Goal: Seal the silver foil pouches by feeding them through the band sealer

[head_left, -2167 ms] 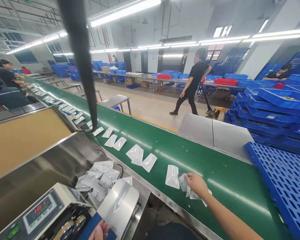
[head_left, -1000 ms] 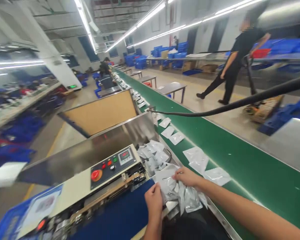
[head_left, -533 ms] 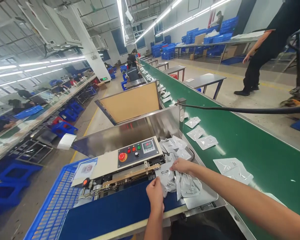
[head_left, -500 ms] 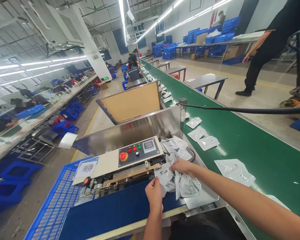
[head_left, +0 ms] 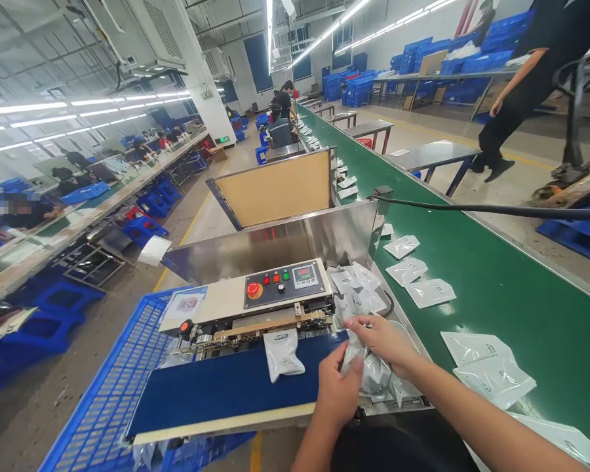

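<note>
A silver-white pouch (head_left: pixel 282 354) sits at the band sealer (head_left: pixel 255 331), its top edge in the sealing slot and its body lying on the blue belt (head_left: pixel 216 387). To its right, my right hand (head_left: pixel 381 337) pinches the upper edge of another pouch (head_left: pixel 353 351). My left hand (head_left: pixel 339 387) is closed on the near side of that same pouch, thumb and forefinger bent. More pouches (head_left: pixel 376 373) lie bunched under and beside my hands, partly hidden by them. Behind them is a further heap of pouches (head_left: pixel 361 288), against the metal guard.
A green conveyor (head_left: pixel 516 269) with scattered pouches runs along the right. The sealer's control panel (head_left: pixel 282 285) faces me. A blue basket (head_left: pixel 113 373) stands at the sealer's left end. A black cable (head_left: pixel 472 208) crosses the conveyor. A person walks beside a pallet jack (head_left: pixel 570 131).
The pouch I was holding at the sealer is now let go and has moved left along the belt. Both hands are on another pouch. My view has shifted, and the walking person has stepped.
</note>
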Action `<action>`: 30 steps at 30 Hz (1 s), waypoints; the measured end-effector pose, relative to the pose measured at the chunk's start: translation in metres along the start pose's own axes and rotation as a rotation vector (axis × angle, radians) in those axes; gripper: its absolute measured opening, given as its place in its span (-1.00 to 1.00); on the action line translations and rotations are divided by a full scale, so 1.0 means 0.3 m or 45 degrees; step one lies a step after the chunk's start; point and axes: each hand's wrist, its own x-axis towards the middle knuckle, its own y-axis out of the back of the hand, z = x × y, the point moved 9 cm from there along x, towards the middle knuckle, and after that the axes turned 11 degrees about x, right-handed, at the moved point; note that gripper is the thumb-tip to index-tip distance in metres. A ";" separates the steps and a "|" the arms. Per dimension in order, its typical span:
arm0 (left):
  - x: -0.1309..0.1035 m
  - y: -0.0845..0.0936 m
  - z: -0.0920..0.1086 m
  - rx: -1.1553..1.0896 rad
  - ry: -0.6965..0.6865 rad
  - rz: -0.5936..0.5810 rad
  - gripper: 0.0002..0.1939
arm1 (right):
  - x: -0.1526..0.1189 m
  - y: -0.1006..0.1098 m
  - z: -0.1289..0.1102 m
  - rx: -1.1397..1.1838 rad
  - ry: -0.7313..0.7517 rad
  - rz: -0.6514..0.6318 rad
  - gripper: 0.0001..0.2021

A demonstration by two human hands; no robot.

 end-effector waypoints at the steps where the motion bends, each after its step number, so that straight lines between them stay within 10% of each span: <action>1: 0.018 -0.035 0.010 -0.094 0.020 -0.033 -0.30 | -0.004 0.010 0.001 0.053 -0.004 0.011 -0.34; 9: 0.071 -0.007 -0.042 -0.199 0.125 0.054 -0.32 | -0.036 0.079 0.103 0.094 -0.009 -0.106 -0.45; 18: 0.134 -0.022 -0.265 -0.476 0.596 0.378 -0.45 | 0.117 0.117 0.252 -0.071 -0.342 0.071 -0.56; 26: 0.086 0.225 -0.269 -0.540 0.522 0.500 -0.35 | 0.132 -0.023 0.165 -0.055 -0.240 -0.042 -0.63; 30: -0.069 0.416 -0.195 -0.179 0.322 0.928 -0.37 | 0.068 0.034 0.127 -0.050 -0.139 0.100 -0.60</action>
